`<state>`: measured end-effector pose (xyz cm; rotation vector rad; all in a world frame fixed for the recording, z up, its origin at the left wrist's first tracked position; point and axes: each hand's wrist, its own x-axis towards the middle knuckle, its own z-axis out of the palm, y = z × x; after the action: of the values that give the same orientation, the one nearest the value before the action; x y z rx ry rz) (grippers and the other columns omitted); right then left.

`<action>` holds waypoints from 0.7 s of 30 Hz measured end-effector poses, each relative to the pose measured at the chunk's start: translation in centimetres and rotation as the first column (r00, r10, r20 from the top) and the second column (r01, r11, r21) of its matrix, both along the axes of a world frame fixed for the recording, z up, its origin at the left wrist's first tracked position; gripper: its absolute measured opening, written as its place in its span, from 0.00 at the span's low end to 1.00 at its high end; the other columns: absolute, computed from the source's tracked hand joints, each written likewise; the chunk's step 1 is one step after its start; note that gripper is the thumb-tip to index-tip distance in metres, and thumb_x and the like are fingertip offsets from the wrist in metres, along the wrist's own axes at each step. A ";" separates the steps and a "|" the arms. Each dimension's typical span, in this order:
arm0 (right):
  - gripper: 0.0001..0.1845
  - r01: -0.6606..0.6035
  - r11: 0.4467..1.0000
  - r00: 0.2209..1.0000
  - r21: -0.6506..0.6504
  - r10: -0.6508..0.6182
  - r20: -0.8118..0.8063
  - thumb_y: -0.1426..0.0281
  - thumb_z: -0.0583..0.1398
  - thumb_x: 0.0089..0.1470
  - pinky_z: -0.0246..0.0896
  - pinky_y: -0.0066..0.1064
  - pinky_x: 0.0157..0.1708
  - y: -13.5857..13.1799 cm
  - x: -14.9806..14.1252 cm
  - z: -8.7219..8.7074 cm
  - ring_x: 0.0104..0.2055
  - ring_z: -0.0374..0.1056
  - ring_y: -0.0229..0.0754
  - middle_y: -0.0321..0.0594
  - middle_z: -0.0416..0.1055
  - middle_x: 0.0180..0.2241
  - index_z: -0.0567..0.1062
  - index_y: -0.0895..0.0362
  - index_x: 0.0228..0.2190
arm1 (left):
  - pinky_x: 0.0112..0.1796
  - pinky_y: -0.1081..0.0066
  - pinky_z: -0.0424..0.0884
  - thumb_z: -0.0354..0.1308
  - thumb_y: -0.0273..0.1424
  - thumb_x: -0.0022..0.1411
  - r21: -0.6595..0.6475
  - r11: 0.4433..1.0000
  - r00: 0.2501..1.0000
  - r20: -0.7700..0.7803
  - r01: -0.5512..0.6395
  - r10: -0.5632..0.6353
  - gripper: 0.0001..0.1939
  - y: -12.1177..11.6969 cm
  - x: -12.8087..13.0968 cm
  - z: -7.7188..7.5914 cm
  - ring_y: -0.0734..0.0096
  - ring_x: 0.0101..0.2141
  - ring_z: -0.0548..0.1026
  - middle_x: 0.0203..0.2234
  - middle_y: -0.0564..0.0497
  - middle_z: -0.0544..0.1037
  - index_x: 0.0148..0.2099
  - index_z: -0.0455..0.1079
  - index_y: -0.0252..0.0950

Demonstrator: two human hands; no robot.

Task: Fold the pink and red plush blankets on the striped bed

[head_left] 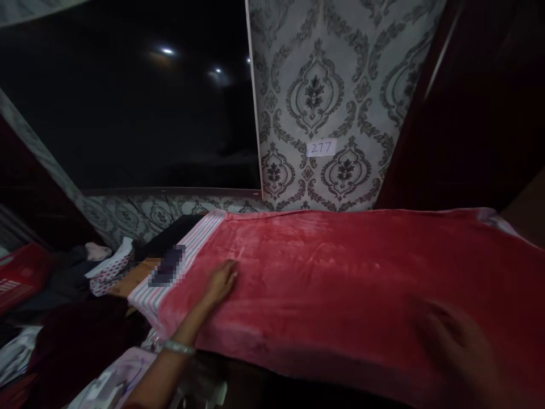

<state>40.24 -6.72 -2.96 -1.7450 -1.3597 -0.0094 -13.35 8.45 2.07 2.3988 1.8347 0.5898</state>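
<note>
A red plush blanket (323,267) lies spread over a long raised surface and hangs down its front edge. My left hand (222,279) rests palm down on the blanket's left part, fingers loosely stretched over the pile, with a band around the wrist. Over the right part, my right hand (457,341) is smeared by motion and dim, so its fingers cannot be made out. Along the blanket's left side runs a striped cloth (149,298) in white, pink and grey. On that cloth sits a dark pixelated object (168,267).
Behind stands a large dark television screen (136,102), beside patterned wallpaper (315,74) bearing a paper label (321,147) reading 277. Heaped clothes (76,341) and a red box (21,278) lie at the left. A dark panel (477,113) rises at the right.
</note>
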 end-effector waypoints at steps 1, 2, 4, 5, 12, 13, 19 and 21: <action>0.19 -0.072 0.997 0.997 0.008 0.072 -0.024 0.56 0.54 0.59 0.73 0.49 0.42 2.5 -1.2 0.4 0.45 0.74 0.57 0.50 0.76 0.45 0.76 0.52 0.44 | 0.60 0.57 0.63 0.46 0.36 0.66 -0.060 0.998 0.998 -0.054 0.018 -0.021 0.24 1.6 1.3 0.2 0.57 0.60 0.67 0.60 0.39 0.70 0.60 0.67 0.34; 0.19 -0.166 0.986 0.986 0.006 0.166 -0.018 0.57 0.54 0.58 0.72 0.50 0.45 4.9 -2.4 0.8 0.46 0.74 0.57 0.49 0.76 0.45 0.77 0.52 0.43 | 0.62 0.55 0.59 0.46 0.37 0.67 -0.106 0.994 0.994 -0.105 0.018 -0.029 0.25 3.2 2.4 0.4 0.56 0.63 0.64 0.63 0.39 0.66 0.63 0.65 0.34; 0.19 -0.354 0.935 0.935 0.018 0.353 0.027 0.57 0.53 0.57 0.70 0.51 0.49 9.4 -4.6 1.4 0.47 0.74 0.55 0.47 0.78 0.44 0.78 0.53 0.40 | 0.63 0.52 0.54 0.46 0.38 0.69 -0.171 0.985 0.983 -0.183 -0.019 -0.013 0.26 6.4 4.0 0.7 0.55 0.65 0.58 0.66 0.39 0.61 0.66 0.61 0.36; 0.20 -0.428 0.904 0.903 0.020 0.426 0.055 0.57 0.52 0.57 0.70 0.51 0.49 11.3 -5.4 1.5 0.46 0.74 0.55 0.47 0.78 0.43 0.79 0.53 0.39 | 0.63 0.51 0.53 0.45 0.38 0.69 -0.185 0.982 0.979 -0.204 -0.045 0.007 0.26 8.1 4.6 0.8 0.54 0.66 0.57 0.66 0.39 0.60 0.66 0.60 0.38; 0.19 -0.532 0.846 0.830 -0.037 0.530 0.172 0.61 0.51 0.60 0.73 0.51 0.45 20.6 -5.5 0.0 0.44 0.75 0.53 0.47 0.78 0.43 0.80 0.54 0.39 | 0.62 0.41 0.48 0.41 0.43 0.70 -0.228 0.950 0.955 -0.250 -0.215 0.156 0.30 20.7 5.4 0.2 0.47 0.68 0.50 0.69 0.37 0.52 0.70 0.54 0.39; 0.19 -0.526 0.850 0.831 -0.037 0.523 0.188 0.61 0.51 0.60 0.73 0.51 0.44 21.2 -5.2 -0.3 0.44 0.75 0.53 0.47 0.79 0.42 0.80 0.54 0.39 | 0.62 0.40 0.48 0.40 0.43 0.70 -0.224 0.947 0.952 -0.253 -0.231 0.172 0.30 22.3 5.3 0.1 0.47 0.68 0.50 0.69 0.38 0.52 0.70 0.53 0.39; 0.20 -0.460 0.884 0.853 -0.082 0.466 0.234 0.58 0.51 0.62 0.75 0.51 0.44 21.5 -4.2 -1.3 0.43 0.76 0.53 0.44 0.79 0.43 0.80 0.51 0.41 | 0.61 0.43 0.47 0.40 0.42 0.70 -0.162 0.931 0.928 -0.243 -0.328 0.284 0.29 30.3 4.9 0.1 0.44 0.66 0.54 0.67 0.36 0.56 0.68 0.56 0.37; 0.20 -0.442 0.891 0.857 -0.098 0.452 0.247 0.58 0.51 0.62 0.75 0.50 0.45 21.3 -3.8 -1.9 0.43 0.76 0.53 0.44 0.78 0.44 0.80 0.51 0.42 | 0.60 0.45 0.50 0.39 0.42 0.71 -0.131 0.920 0.914 -0.228 -0.370 0.335 0.29 32.2 4.9 -0.1 0.44 0.65 0.55 0.67 0.36 0.57 0.68 0.57 0.37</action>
<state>36.39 14.57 -4.90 -1.4524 -1.9527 0.0448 -8.48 40.62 2.00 2.0937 2.3241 0.1967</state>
